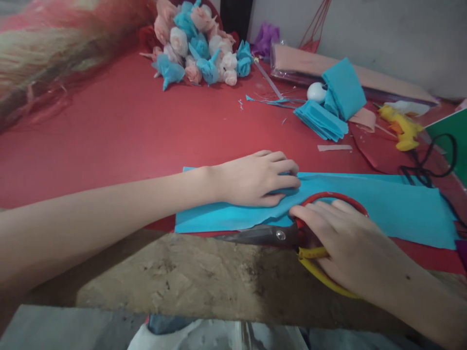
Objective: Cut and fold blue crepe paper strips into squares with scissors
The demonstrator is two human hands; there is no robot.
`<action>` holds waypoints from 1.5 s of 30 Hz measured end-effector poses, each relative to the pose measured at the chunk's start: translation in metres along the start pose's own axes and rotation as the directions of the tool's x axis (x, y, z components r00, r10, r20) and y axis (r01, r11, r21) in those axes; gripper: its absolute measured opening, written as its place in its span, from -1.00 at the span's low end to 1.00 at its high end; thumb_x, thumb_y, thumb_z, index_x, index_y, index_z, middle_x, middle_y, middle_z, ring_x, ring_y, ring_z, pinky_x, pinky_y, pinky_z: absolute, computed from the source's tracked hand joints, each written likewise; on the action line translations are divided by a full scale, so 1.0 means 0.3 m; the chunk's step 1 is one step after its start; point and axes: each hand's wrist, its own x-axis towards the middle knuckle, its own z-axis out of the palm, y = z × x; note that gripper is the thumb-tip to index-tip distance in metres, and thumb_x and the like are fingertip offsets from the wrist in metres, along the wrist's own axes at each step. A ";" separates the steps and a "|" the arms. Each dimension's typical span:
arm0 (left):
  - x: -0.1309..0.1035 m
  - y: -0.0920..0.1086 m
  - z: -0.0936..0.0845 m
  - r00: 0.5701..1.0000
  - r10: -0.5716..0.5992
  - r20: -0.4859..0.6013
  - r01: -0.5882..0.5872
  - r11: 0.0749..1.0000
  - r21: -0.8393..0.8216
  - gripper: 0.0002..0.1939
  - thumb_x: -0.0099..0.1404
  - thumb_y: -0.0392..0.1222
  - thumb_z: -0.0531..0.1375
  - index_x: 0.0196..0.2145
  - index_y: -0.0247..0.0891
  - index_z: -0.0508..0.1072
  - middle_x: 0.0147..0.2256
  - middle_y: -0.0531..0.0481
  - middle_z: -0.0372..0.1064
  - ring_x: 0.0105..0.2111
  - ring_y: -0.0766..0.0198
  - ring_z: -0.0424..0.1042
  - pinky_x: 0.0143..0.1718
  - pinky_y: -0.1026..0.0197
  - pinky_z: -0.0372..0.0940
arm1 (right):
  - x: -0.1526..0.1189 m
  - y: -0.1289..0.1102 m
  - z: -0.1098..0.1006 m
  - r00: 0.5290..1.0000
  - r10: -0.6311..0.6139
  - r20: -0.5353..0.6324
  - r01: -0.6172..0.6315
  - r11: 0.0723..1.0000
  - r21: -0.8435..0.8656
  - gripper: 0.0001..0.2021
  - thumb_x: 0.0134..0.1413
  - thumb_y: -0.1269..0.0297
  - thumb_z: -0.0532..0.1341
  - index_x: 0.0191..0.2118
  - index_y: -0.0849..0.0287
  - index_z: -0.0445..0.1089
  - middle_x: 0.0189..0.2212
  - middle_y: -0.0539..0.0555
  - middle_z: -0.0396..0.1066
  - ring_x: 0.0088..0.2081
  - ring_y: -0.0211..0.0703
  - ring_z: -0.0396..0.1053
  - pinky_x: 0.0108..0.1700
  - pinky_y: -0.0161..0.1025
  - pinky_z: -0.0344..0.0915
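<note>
A long folded strip of blue crepe paper (397,204) lies along the front edge of the table. Resting palm down on it is my left hand (260,177), its fingers apart and slightly bent, pressing on the paper. My right hand (339,236) is closed around the handles of large scissors (277,235), with one red loop and one yellow loop. The dark blades point left along the near edge of the paper, looking nearly closed. Part of the handles is hidden by my right hand, and the paper is slightly rumpled between my hands.
Paper flowers (204,48) in blue, pink and white are heaped at the back. Folded blue paper pieces (321,119) and a white ball (316,92) lie back right. A yellow glue gun (403,127) with a black cord is farther right. The near table edge (175,277) is bare and worn.
</note>
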 end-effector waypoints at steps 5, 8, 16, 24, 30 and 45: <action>-0.001 -0.001 0.005 1.000 0.004 -0.005 -0.004 1.000 0.001 -0.67 0.35 -0.15 -0.01 -0.01 -0.29 0.37 0.04 -0.22 0.28 -0.04 0.04 0.26 0.00 0.03 0.19 | 0.016 -0.007 0.006 0.999 -0.019 -0.032 0.018 1.000 -0.005 -0.68 -0.15 0.52 0.01 -0.17 0.30 0.26 -0.44 0.12 0.42 -0.46 -0.07 0.28 -0.38 -0.19 0.10; -0.003 -0.004 0.005 1.000 0.008 -0.007 -0.008 1.000 0.003 -0.67 0.36 -0.15 -0.01 -0.01 -0.29 0.36 0.04 -0.22 0.28 -0.04 0.03 0.26 -0.01 0.03 0.19 | 0.013 -0.007 0.006 0.997 -0.050 -0.056 0.050 0.999 -0.003 -0.70 -0.12 0.56 0.00 -0.19 0.32 0.26 -0.48 0.10 0.41 -0.48 -0.09 0.29 -0.39 -0.18 0.11; -0.002 -0.003 0.000 1.000 0.006 0.002 -0.006 1.000 -0.001 -0.68 0.35 -0.15 0.00 -0.02 -0.29 0.37 0.04 -0.22 0.28 -0.05 0.04 0.26 -0.01 0.03 0.19 | -0.001 -0.005 -0.002 0.989 -0.135 -0.064 0.132 0.990 -0.050 -0.72 -0.03 0.58 -0.05 -0.17 0.34 0.24 -0.49 0.12 0.42 -0.49 -0.08 0.33 -0.38 -0.16 0.15; -0.002 0.000 0.002 1.000 0.004 0.003 -0.004 1.000 0.009 -0.68 0.35 -0.16 0.00 -0.01 -0.29 0.36 0.03 -0.22 0.29 -0.05 0.04 0.26 -0.02 0.04 0.20 | -0.007 -0.005 -0.002 0.998 -0.065 -0.015 0.065 0.998 -0.010 -0.66 -0.12 0.52 0.00 -0.13 0.34 0.22 -0.40 0.16 0.43 -0.43 -0.03 0.34 -0.38 -0.16 0.17; -0.002 0.000 -0.003 1.000 0.003 0.009 -0.003 1.000 0.002 -0.67 0.35 -0.16 0.00 -0.01 -0.30 0.37 0.03 -0.22 0.28 -0.05 0.02 0.26 -0.02 0.02 0.20 | -0.009 -0.007 -0.001 0.999 -0.027 -0.035 0.027 1.000 -0.014 -0.67 -0.10 0.51 0.02 -0.13 0.38 0.25 -0.41 0.18 0.42 -0.40 0.00 0.34 -0.35 -0.16 0.17; -0.001 -0.003 0.005 1.000 0.012 -0.010 -0.012 1.000 0.012 -0.68 0.36 -0.20 -0.05 -0.01 -0.29 0.35 0.02 -0.20 0.28 -0.06 0.05 0.25 -0.05 0.04 0.21 | 0.066 -0.051 0.011 0.998 0.019 -0.053 -0.014 0.996 0.085 -0.68 -0.21 0.59 0.03 -0.24 0.31 0.33 -0.52 0.06 0.39 -0.50 -0.07 0.29 -0.44 -0.20 0.09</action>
